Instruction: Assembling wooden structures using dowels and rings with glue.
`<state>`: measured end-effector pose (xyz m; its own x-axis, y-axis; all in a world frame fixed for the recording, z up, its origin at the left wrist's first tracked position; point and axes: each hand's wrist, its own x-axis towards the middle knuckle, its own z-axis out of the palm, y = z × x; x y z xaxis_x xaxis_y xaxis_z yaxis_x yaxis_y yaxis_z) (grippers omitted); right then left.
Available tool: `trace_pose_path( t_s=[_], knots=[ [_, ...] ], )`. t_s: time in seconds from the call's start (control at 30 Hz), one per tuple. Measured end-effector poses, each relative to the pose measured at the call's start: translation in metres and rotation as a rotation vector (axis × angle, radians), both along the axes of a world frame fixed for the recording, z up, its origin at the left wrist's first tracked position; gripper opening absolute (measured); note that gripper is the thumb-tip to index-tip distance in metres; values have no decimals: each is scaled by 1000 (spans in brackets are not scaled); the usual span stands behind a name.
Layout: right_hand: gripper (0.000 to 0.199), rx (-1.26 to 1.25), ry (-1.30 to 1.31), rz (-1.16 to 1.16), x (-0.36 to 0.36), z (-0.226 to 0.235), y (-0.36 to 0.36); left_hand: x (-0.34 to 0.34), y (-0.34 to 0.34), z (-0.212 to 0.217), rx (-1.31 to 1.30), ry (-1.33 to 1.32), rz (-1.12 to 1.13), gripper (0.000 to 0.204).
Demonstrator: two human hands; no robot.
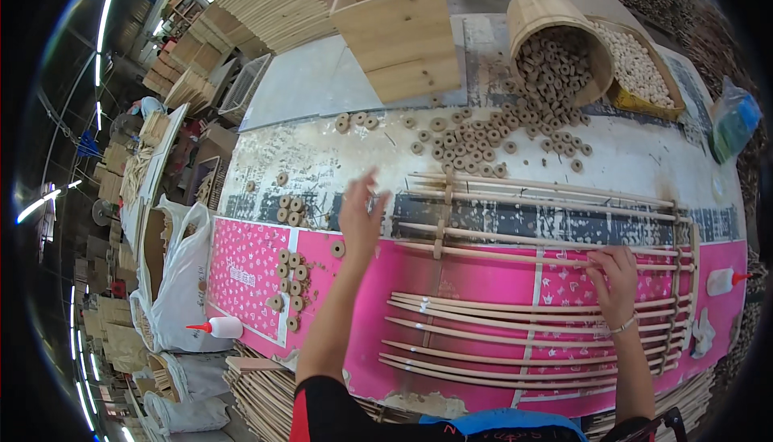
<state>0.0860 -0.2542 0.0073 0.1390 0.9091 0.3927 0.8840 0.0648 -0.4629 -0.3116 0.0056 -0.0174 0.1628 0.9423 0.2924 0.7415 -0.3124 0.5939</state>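
A rack of long thin wooden rods [515,330] lies across the pink sheet, its right ends set in a crossbar [677,281]. A shorter crossbar [442,221] joins the left ends of the upper rods; the lower rods' left ends are loose, several with white tips. My right hand [616,281] has its fingers bent round one of the middle rods, near the right end. Left of the short crossbar, my left hand [360,215] is raised over the table, slightly blurred, fingers apart and nothing visible in it. Small wooden rings [295,273] lie left of that forearm.
A tipped wooden bucket [519,27] spills wooden rings [475,140] over the far table. Beside it, a yellow tray [636,101] holds small pale pieces. A wooden box [398,43] stands at the back. White red-tipped bottles [226,328] lie at both sides. White bags [181,269] stand left.
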Motion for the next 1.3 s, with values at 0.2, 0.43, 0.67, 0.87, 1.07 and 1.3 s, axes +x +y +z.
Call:
trace_pose_path(
  t_s=[0.2,0.43,0.67,0.87,1.07,1.3],
  knots=[
    [20,11,59,-33,8,13,-14,-51,186,-61,198,231,38,76],
    [20,-37,124,-129,22,25,-30,-71,269,-79,12,459,197,63],
    [19,-70,124,-184,31,23,-35,-45,241,-57,222,534,223,31],
    [19,-53,99,-182,31,21,-31,-33,248,-47,158,199,175,26],
    [19,-99,127,-145,24,22,-35,2,220,-47,135,399,96,34],
    [19,-101,176,-102,21,21,-36,-23,209,-22,86,316,-76,32]
  ],
)
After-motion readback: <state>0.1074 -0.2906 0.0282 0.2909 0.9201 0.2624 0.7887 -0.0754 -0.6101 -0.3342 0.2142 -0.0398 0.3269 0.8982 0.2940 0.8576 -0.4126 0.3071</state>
